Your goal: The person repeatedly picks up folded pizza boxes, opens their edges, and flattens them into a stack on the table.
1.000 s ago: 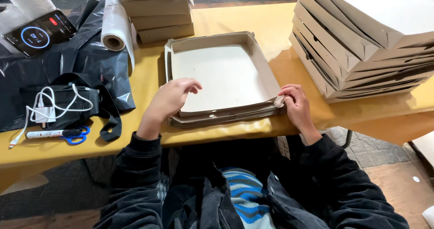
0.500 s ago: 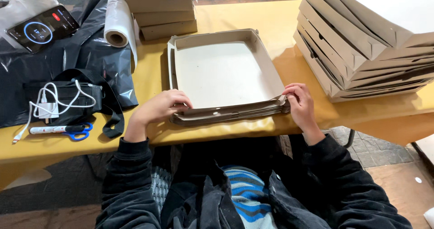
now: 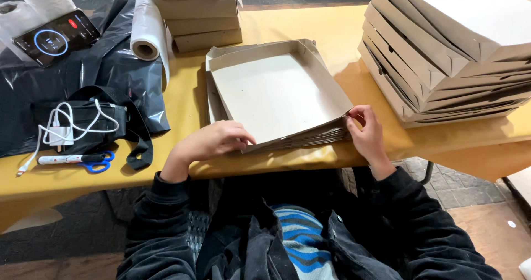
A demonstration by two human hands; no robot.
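A grey cardboard box tray (image 3: 271, 95) lies on the yellow table (image 3: 332, 31), on top of a stack of flat cardboard blanks (image 3: 301, 140). Its back and side walls stand up; the near edge is low. My left hand (image 3: 215, 140) rests on the near left corner of the stack, fingers curled over the edge. My right hand (image 3: 365, 131) pinches the near right corner of the tray and blanks between thumb and fingers.
A tall pile of folded boxes (image 3: 442, 48) fills the right side. More boxes (image 3: 199, 14) are stacked at the back, beside a plastic film roll (image 3: 146, 31). At left lie black sheeting (image 3: 105, 70), a phone (image 3: 55, 37), a white cable (image 3: 66, 125), scissors (image 3: 97, 164) and a marker (image 3: 61, 159).
The tray's near side has turned and lifted a little. My left hand slid from the tray floor to the near left corner. My right hand stays on the right corner.
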